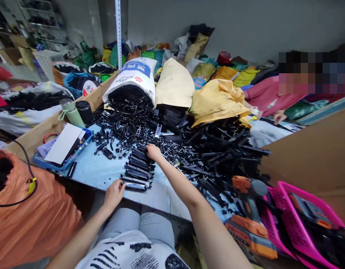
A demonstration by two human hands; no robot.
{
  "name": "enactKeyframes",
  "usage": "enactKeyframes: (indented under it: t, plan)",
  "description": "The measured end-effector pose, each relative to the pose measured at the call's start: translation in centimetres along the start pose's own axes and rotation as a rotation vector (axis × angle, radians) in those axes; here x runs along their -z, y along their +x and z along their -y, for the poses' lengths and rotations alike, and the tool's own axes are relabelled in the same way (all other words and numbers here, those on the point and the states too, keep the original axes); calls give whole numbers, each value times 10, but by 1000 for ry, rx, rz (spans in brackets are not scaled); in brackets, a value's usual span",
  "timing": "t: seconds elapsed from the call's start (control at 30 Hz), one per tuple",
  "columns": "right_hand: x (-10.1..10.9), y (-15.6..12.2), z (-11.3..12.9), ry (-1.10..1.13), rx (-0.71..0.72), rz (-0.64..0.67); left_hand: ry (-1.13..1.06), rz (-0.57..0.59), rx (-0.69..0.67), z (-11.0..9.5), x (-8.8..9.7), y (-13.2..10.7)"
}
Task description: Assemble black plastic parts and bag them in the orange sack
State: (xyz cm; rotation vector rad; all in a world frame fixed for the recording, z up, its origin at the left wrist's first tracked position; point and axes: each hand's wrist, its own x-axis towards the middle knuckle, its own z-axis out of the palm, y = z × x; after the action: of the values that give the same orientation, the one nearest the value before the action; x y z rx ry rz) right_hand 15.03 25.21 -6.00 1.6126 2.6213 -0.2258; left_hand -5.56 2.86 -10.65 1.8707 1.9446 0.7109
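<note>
A row of long black plastic channel-shaped pieces (138,173) lies side by side on the light-blue tabletop in front of me. My left hand (114,193) is at the near end of the row, with thumb and fingers closed on the left tip of the nearest black strip (135,185). At the far end of the row is my right hand (154,152), its fingers curled in at the right tips of the pieces; what they hold is hidden. Just beyond it lie small metal screws or pins (172,149) in a loose heap.
Sacks spill black parts (133,108) along the back. A blue tray (62,164), a green bottle (73,114) and a black cup (85,111) stand left. At right are an orange cordless drill (249,209) and a pink basket (295,220). Another person (273,95) sits beyond the divider.
</note>
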Motion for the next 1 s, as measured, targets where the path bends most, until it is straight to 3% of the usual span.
enactKeyframes:
  t: [0.17, 0.33, 0.43, 0.57, 0.7, 0.8, 0.87, 0.93, 1.0]
  plan:
    - [8, 15, -9, -8, 66, 84, -102, -85, 21, -17, 9, -9]
    - [16, 7, -13, -9, 54, 84, -246, -158, -42, -40, 20, 16]
    - [34, 2, -15, 18, 54, 63, -464, -47, 14, -56, 29, 32]
    - [61, -13, -6, 67, 112, 55, -916, 401, 295, -65, 23, 17]
    - [52, -38, 19, 111, 228, 167, -1176, 701, 699, -59, 0, -18]
    - [37, -56, 34, 111, 213, 216, -1239, 780, 956, -55, -14, -30]
    - [42, -68, 40, 156, 178, 163, -1267, 757, 1063, -53, -16, -29]
    - [66, -85, 44, 309, 157, -4, -1285, 711, 1119, -53, -12, -25]
    - [108, -110, 47, 582, 162, -265, -1287, 667, 1137, -55, -6, -20]
